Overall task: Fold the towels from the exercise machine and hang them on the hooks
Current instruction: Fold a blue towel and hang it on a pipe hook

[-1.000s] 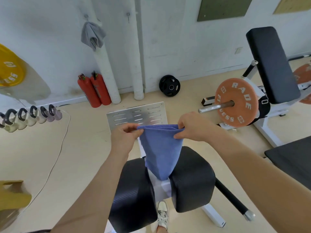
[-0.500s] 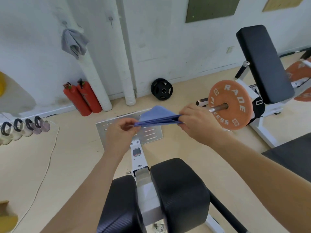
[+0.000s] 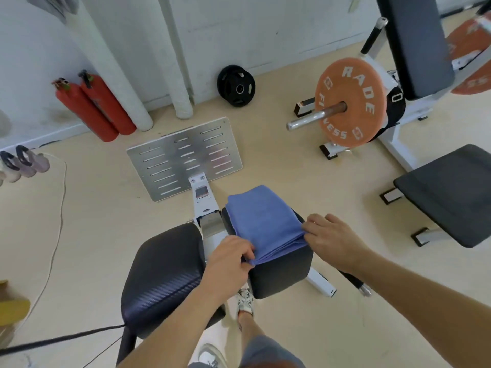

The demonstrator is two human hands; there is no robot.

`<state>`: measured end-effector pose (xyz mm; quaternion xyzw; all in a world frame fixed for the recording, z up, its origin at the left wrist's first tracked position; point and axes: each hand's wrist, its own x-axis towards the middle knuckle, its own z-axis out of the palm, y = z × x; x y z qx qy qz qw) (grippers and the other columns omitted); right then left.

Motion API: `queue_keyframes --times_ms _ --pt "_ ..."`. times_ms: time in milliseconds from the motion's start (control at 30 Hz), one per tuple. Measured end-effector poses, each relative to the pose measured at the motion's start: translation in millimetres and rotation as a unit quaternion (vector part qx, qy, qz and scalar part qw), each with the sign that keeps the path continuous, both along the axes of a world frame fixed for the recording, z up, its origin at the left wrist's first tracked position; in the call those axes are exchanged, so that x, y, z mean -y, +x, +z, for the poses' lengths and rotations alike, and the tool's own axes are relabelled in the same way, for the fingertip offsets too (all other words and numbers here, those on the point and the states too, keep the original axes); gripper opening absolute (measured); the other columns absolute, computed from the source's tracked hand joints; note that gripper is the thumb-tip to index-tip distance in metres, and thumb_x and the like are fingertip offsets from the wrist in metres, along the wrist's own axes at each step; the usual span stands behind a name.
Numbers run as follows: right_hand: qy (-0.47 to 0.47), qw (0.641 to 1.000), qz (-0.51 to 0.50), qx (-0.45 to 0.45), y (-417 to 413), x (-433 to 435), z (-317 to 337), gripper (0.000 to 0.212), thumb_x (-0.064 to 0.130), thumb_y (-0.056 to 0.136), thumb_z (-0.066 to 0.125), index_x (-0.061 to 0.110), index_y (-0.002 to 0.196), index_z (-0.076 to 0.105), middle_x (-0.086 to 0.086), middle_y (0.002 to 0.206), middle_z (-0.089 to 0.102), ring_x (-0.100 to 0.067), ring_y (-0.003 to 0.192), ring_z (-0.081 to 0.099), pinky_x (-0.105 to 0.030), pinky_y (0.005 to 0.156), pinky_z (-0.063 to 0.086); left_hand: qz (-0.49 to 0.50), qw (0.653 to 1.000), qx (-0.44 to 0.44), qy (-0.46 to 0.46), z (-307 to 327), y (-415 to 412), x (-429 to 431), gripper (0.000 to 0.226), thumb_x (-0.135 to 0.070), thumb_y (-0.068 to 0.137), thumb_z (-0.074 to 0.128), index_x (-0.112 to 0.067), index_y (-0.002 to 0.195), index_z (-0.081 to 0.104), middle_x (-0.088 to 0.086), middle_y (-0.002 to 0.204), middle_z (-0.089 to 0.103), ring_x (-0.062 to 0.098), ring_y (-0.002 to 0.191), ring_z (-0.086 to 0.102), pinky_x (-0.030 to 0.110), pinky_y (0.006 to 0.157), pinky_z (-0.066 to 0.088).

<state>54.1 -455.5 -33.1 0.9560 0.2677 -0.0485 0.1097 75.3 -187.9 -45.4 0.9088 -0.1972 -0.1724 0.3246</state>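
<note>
Head view looks down on a folded blue towel (image 3: 261, 221) lying flat on the right-hand black roller pad (image 3: 281, 272) of an exercise machine, its far edge reaching out past the pad toward the floor. The stacked layers of the fold show along the near edge.

The left hand (image 3: 227, 261) is at the near left corner of the towel, its fingers (image 3: 247, 251) curled over the cloth and pinching the layers together. The right hand (image 3: 329, 237) is at the near right corner, its fingers (image 3: 311, 225) bent down onto the edge and gripping the stack there. Both forearms reach in from the bottom of the picture.

Just beside it, the left roller pad (image 3: 164, 272) is bare, and a white frame runs between the two pads to a slotted metal footplate (image 3: 186, 158) on the floor.

By the wall stand two red fire extinguishers (image 3: 95, 107) and a black weight plate (image 3: 236, 85) leaning upright. To the right, an orange weight plate (image 3: 350, 102) sits on a steel bar, with a black padded bench (image 3: 449, 192) near it. Kettlebells (image 3: 24, 163) line the left edge. A white sneaker (image 3: 245, 298) shows under the left forearm.
</note>
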Motion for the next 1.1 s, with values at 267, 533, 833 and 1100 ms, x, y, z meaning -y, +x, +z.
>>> queue_keyframes --times_ms 267,533,833,1100 --pt "-0.025 0.996 0.087 -0.018 -38.9 12.5 -3.6 0.037 0.003 0.077 0.036 0.017 0.072 0.070 -0.002 0.106 0.069 -0.020 0.101 0.064 -0.028 0.062 0.051 -0.101 0.993 -0.032 0.060 -3.2 -20.8 5.1 0.014 -0.008 0.077 0.059 -0.022 0.078 0.057 -0.008 0.096 0.061 0.010 0.097 0.050 0.026 0.082 0.044" --pt "0.096 0.985 0.047 -0.137 -81.6 22.0 -1.9 0.065 0.003 0.049 0.077 0.022 0.110 0.063 -0.004 0.119 0.066 -0.024 0.103 0.064 -0.029 0.071 0.055 -0.115 0.987 -0.079 0.084 -8.6 -42.2 14.4 0.020 -0.007 0.082 0.057 -0.024 0.077 0.049 -0.010 0.088 0.054 0.010 0.087 0.043 0.028 0.075 0.045" --pt "0.184 0.968 -0.050 -0.162 -40.0 -62.7 -14.0 0.044 0.037 0.089 0.042 0.029 0.132 0.050 0.003 0.146 0.047 -0.016 0.132 0.046 -0.033 0.091 0.052 -0.090 0.987 -0.125 0.037 -5.1 -39.6 17.1 0.020 -0.013 0.088 0.057 -0.021 0.079 0.041 -0.005 0.081 0.054 0.015 0.074 0.047 0.025 0.065 0.034" --pt "0.182 0.957 -0.093 -0.204 -55.1 -39.3 -16.8 0.035 0.027 0.079 0.063 0.027 0.114 0.063 0.009 0.117 0.064 -0.014 0.109 0.060 -0.029 0.084 0.048 -0.097 0.985 -0.138 0.034 5.8 -28.3 17.3 0.012 -0.020 0.097 0.045 -0.021 0.092 0.034 0.000 0.076 0.052 0.014 0.063 0.043 0.028 0.053 0.028"
